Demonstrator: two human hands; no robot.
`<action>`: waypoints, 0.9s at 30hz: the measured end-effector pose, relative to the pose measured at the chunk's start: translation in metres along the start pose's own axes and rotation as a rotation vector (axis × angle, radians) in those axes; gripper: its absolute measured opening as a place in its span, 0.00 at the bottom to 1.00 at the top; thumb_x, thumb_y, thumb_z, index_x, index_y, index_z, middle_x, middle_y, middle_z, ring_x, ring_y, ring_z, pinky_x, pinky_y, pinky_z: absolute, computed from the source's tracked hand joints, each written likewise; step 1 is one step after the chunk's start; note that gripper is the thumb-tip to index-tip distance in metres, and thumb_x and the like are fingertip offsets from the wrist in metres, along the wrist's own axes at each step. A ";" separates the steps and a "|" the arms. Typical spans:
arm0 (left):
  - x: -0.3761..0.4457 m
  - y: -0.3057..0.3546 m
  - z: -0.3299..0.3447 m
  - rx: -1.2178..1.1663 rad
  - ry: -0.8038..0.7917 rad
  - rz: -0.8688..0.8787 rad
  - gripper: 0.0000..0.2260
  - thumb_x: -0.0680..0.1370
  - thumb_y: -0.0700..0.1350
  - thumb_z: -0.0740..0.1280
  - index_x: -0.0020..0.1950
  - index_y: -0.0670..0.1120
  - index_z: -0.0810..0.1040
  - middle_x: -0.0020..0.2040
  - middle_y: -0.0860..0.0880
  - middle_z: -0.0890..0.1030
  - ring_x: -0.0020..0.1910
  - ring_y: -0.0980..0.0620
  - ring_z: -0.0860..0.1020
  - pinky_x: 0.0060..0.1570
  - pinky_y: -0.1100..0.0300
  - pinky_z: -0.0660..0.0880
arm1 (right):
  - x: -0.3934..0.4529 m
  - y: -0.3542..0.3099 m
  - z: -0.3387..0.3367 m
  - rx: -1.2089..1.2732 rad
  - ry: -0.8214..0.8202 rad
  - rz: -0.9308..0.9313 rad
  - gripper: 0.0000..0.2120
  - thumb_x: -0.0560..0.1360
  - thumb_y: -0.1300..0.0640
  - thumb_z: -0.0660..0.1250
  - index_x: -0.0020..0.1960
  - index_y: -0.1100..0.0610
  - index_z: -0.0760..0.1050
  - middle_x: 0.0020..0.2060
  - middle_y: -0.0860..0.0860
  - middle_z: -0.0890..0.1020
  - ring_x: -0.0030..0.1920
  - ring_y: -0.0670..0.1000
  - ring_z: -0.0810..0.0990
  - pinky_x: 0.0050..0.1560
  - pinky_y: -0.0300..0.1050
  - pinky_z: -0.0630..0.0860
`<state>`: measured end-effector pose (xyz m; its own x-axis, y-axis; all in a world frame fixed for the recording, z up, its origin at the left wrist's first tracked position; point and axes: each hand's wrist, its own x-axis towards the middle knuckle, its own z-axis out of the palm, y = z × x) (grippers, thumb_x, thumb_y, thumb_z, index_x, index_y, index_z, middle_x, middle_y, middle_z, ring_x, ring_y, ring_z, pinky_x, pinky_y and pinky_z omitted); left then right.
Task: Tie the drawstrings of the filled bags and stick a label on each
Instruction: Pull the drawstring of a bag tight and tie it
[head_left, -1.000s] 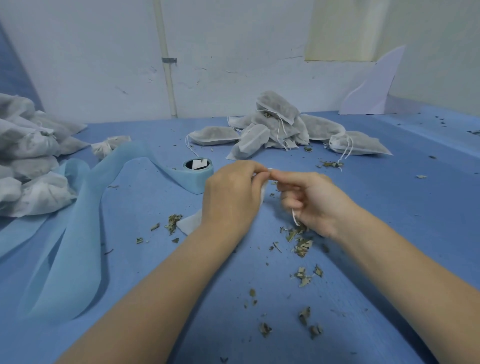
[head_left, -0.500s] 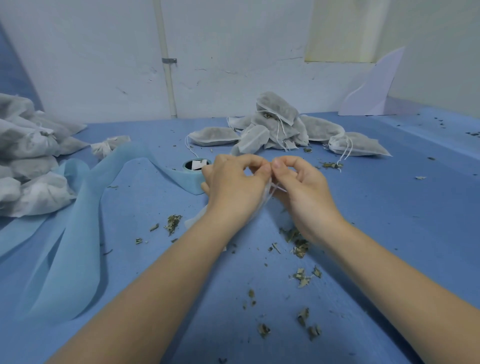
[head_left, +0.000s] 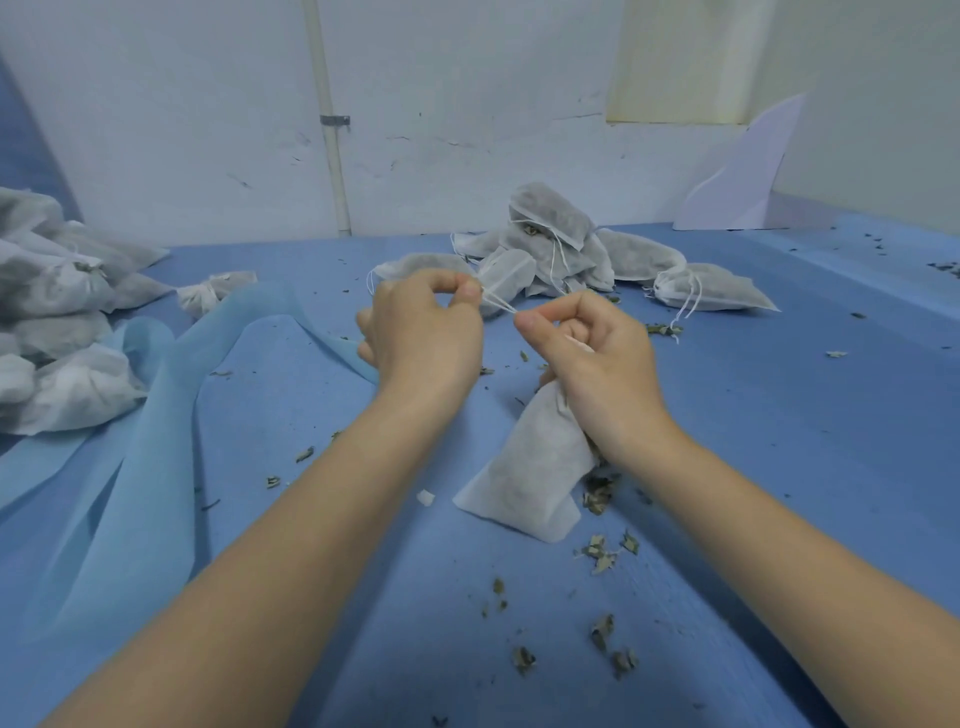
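Wall: scuffed, cracked white plaster (head_left: 441, 156) fills your view ahead.
Pipe: thin white vertical pipe (head_left: 332, 171), grey clamp, runs up it.
Patch: yellowed rectangular sheet (head_left: 680, 57) up on your right.
Surface: blue cloth-covered tabletop (head_left: 779, 415) spreads below you.
Light: soft, even.

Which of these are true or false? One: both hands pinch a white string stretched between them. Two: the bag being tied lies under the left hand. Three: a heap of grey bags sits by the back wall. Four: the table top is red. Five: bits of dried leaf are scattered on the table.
1. Both hands pinch the white string between them. True: the left hand and the right hand each pinch it.
2. The bag being tied lies under the left hand. False: it is under the right hand.
3. A heap of grey bags sits near the back wall. True.
4. The table top is red. False: it is blue.
5. Dried leaf bits lie scattered on the table. True.
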<state>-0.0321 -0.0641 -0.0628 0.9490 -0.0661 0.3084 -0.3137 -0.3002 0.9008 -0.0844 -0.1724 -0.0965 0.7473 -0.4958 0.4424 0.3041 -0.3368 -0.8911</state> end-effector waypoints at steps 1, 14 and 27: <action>0.001 0.000 0.000 -0.007 0.006 0.020 0.07 0.79 0.47 0.62 0.42 0.55 0.75 0.60 0.49 0.77 0.64 0.45 0.69 0.65 0.47 0.66 | 0.001 -0.001 -0.001 0.012 0.009 -0.011 0.06 0.73 0.52 0.72 0.38 0.48 0.79 0.21 0.42 0.64 0.29 0.47 0.66 0.41 0.62 0.76; -0.007 -0.009 -0.003 -0.227 -0.891 -0.584 0.25 0.74 0.63 0.63 0.56 0.42 0.76 0.41 0.37 0.83 0.35 0.39 0.83 0.36 0.52 0.82 | 0.018 0.008 -0.017 0.486 0.541 0.204 0.04 0.74 0.55 0.71 0.41 0.49 0.79 0.26 0.46 0.64 0.27 0.45 0.63 0.33 0.41 0.66; -0.007 -0.022 0.006 -0.403 -0.478 -0.076 0.20 0.67 0.30 0.73 0.55 0.46 0.77 0.51 0.47 0.80 0.48 0.52 0.78 0.52 0.60 0.75 | 0.016 0.006 -0.032 0.305 -0.039 0.221 0.03 0.74 0.57 0.69 0.42 0.51 0.80 0.41 0.49 0.81 0.41 0.46 0.80 0.45 0.48 0.79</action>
<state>-0.0316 -0.0628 -0.0866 0.8499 -0.5044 0.1527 -0.1444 0.0558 0.9879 -0.0895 -0.2085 -0.0917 0.8347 -0.4967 0.2377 0.2909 0.0314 -0.9562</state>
